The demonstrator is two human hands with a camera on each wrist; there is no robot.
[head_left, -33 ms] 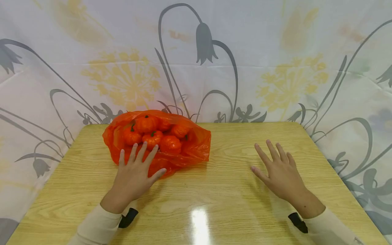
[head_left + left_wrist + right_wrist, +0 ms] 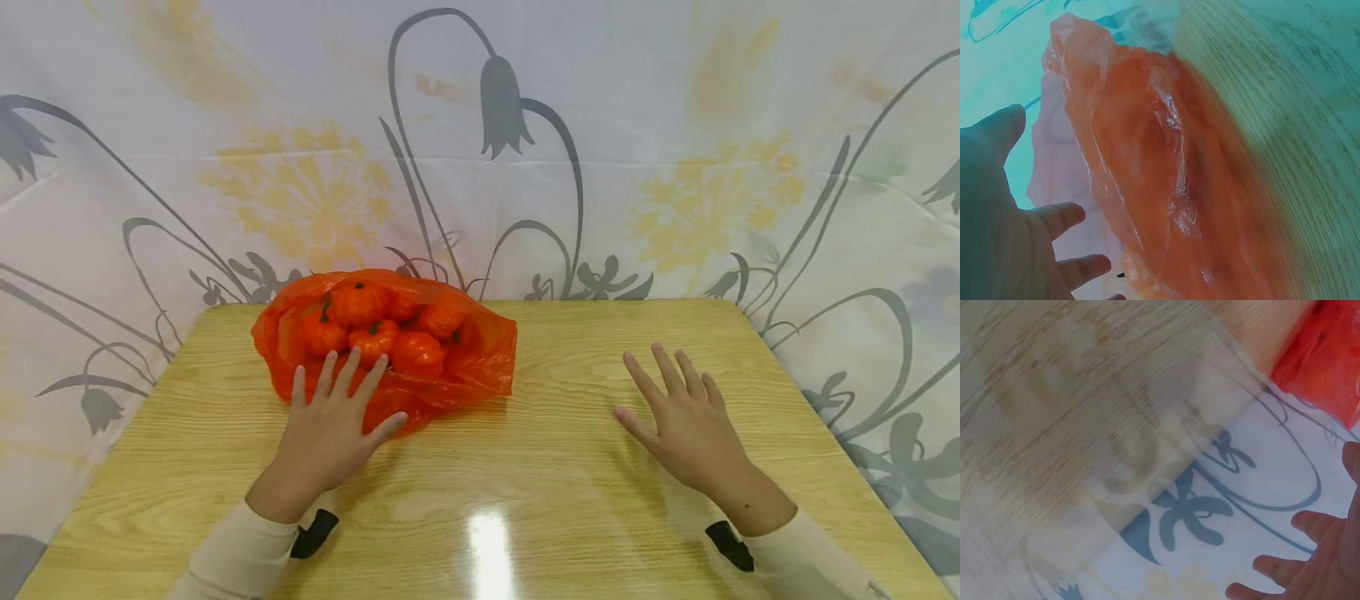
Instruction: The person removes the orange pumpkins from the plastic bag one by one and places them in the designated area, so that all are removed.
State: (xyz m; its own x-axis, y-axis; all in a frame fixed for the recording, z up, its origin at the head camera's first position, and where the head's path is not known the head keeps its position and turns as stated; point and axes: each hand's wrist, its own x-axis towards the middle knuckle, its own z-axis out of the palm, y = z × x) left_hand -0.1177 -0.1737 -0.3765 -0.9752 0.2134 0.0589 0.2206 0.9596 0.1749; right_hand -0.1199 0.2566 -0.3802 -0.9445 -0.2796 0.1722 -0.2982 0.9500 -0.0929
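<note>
A thin red-orange plastic bag (image 2: 480, 354) lies on the left half of the table, its mouth toward me. Inside are several small orange pumpkins (image 2: 360, 303) with dark green stems. My left hand (image 2: 324, 437) hovers over the bag's near edge with fingers spread, holding nothing. In the left wrist view, that hand (image 2: 997, 206) is beside the crumpled bag (image 2: 1135, 137), and part of one pumpkin (image 2: 1138, 272) shows low down. Off to the right, my right hand (image 2: 690, 433) is held over bare wood, fingers apart and nothing in it.
The pale wood-grain table (image 2: 570, 467) has a bright light reflection near its front. Behind and at both sides hangs a white cloth (image 2: 600, 67) printed with grey and yellow flowers. A black strap (image 2: 313, 533) shows at the left wrist, another (image 2: 729, 546) at the right.
</note>
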